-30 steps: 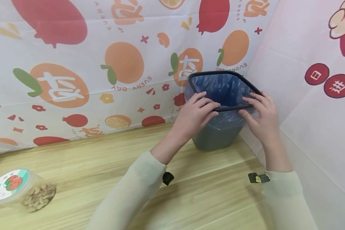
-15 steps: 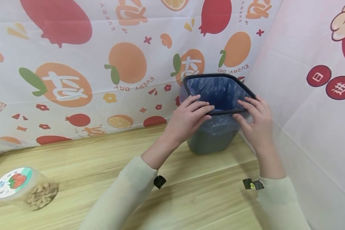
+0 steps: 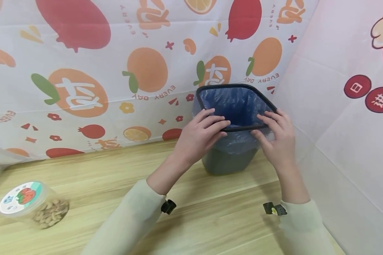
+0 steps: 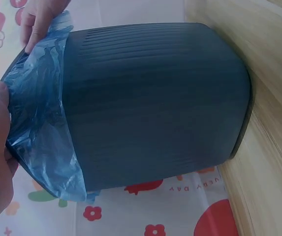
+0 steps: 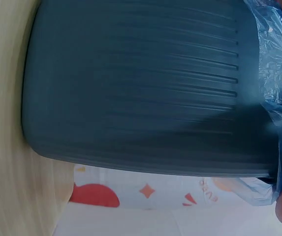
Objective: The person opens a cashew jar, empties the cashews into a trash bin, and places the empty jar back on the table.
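Observation:
A grey-green trash can (image 3: 229, 163) stands upright on the wooden table. It is lined with a blue plastic bag (image 3: 233, 141), which folds down over the outside of the top. A black ring (image 3: 242, 128) runs around the mouth, over the bag. At the front left of the rim, my left hand (image 3: 199, 136) grips it with fingers over the inside and thumb outside. My right hand (image 3: 277, 140) holds the front right corner the same way. In the left wrist view the bag's folded edge (image 4: 47, 113) lies against the can's wall. The can's bottom is hidden in the head view.
On the left of the table (image 3: 115, 184) is a clear plastic jar (image 3: 35, 205) of cashews with a printed lid. A fruit-patterned cloth (image 3: 146, 71) hangs behind the can. A pale wall covering (image 3: 335, 141) rises close to the right hand.
Both hands have moved left and towards me together with the trash can, away from the right-hand corner. Their hold on the rim looks the same. The head view has shifted slightly.

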`<state>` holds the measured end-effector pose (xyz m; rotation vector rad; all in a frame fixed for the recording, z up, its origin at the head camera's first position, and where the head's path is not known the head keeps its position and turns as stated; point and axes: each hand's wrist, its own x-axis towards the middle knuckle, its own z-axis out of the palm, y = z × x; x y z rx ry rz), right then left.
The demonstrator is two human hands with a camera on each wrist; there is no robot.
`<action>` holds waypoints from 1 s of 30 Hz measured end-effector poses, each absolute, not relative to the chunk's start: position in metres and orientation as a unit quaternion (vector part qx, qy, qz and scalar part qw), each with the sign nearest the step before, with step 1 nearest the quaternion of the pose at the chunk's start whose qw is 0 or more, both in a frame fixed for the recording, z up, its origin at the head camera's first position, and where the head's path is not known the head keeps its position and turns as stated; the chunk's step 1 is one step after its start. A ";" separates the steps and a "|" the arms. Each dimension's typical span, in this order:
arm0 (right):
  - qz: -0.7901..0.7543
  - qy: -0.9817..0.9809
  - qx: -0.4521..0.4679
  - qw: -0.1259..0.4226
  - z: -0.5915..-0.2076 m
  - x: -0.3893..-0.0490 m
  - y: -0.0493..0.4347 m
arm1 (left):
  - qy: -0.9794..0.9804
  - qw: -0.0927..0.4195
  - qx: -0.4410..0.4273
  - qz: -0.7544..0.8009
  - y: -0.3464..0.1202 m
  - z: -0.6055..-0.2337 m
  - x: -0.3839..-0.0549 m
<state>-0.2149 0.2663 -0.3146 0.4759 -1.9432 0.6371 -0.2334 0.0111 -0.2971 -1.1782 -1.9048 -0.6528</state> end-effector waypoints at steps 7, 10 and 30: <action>0.275 -0.791 0.213 0.503 -0.316 -0.213 0.248 | -0.752 0.398 -0.455 -0.262 -0.006 -0.298 -0.225; 0.275 -0.790 0.217 0.503 -0.317 -0.212 0.242 | -0.752 0.401 -0.452 -0.262 -0.013 -0.298 -0.222; 0.298 -0.783 0.229 0.495 -0.318 -0.204 0.198 | -0.749 0.416 -0.441 -0.267 -0.055 -0.296 -0.202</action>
